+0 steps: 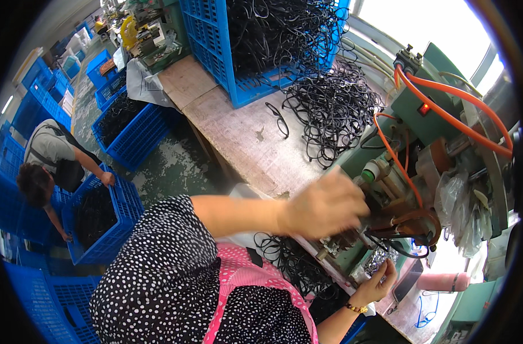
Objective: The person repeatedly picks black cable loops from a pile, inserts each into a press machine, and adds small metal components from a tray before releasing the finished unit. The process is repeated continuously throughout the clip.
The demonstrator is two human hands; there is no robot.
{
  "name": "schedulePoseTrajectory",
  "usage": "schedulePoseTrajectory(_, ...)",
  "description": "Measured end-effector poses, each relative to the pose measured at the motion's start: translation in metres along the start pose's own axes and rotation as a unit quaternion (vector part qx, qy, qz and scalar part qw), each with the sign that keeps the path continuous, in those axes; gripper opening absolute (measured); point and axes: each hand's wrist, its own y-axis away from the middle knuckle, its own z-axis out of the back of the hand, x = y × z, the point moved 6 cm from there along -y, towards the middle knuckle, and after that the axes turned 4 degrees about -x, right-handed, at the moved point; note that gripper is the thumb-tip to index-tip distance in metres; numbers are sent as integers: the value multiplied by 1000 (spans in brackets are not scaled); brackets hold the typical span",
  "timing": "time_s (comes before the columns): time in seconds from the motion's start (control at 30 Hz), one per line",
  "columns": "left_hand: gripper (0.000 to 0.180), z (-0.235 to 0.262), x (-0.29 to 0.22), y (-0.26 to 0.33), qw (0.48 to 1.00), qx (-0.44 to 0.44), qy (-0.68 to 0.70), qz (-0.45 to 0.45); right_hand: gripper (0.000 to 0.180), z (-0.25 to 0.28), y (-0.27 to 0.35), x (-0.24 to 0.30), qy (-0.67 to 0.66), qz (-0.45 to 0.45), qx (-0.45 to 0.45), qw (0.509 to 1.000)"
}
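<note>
My left hand [327, 205], smeared by motion, is in front of the green machine [407, 123], just left of its working head; its fingers look curled, but whether they hold anything cannot be seen. My right hand [380, 285] has its thumb and fingertips pinched together beside a small heap of shiny metal parts [378, 259]; what is in the pinch is too small to make out. Between the hands, a thin black eyeglass frame [400, 250] sits at the machine's lower end. More black eyeglass frames [333, 109] lie in a tangled pile on the worktable [238, 143].
A blue crate [231, 74] full of black frames stands on the table's far side. Others [296, 266] lie by my lap. Orange hoses [462, 103] loop over the machine. A pink bottle [442, 281] lies at right. On the left, another person [55, 155] grips a blue crate [127, 198].
</note>
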Motion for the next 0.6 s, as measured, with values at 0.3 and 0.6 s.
schedulePoseTrajectory(0.3, 34, 40, 257, 106, 817, 237, -346, 396, 16, 2, 1, -6, 28, -22, 1, 999)
schedulePoseTrajectory(0.6, 13, 52, 230, 111, 801, 291, -398, 338, 7, 2, 0, -8, 12, 48, 15, 999)
